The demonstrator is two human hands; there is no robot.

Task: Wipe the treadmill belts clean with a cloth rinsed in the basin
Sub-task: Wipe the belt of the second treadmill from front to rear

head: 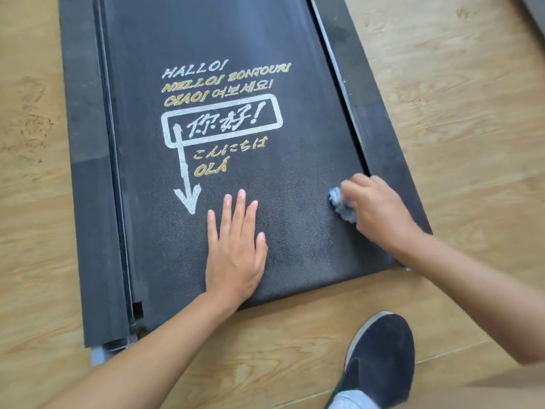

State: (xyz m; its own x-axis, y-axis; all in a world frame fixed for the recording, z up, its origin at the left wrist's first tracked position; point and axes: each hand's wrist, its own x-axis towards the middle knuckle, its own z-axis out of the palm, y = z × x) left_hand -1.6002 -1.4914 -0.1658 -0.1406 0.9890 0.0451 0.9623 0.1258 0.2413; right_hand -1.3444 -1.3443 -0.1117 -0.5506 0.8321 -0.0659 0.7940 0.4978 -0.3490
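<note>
On the near end of the treadmill belt (295, 160), my left hand (236, 252) lay flat, fingers straight and slightly spread, palm pressed to the black surface just right of the printed white arrow (188, 199). My right hand (379, 209) was curled round a crumpled blue-grey cloth (340, 205), holding it against the belt close to the right side rail (386, 143). White and gold greetings (224, 84) were printed farther up the belt. The treadmill sat on a wooden floor (472, 113), and a dark shoe (380, 358) stood there just off the belt's near end.
</note>
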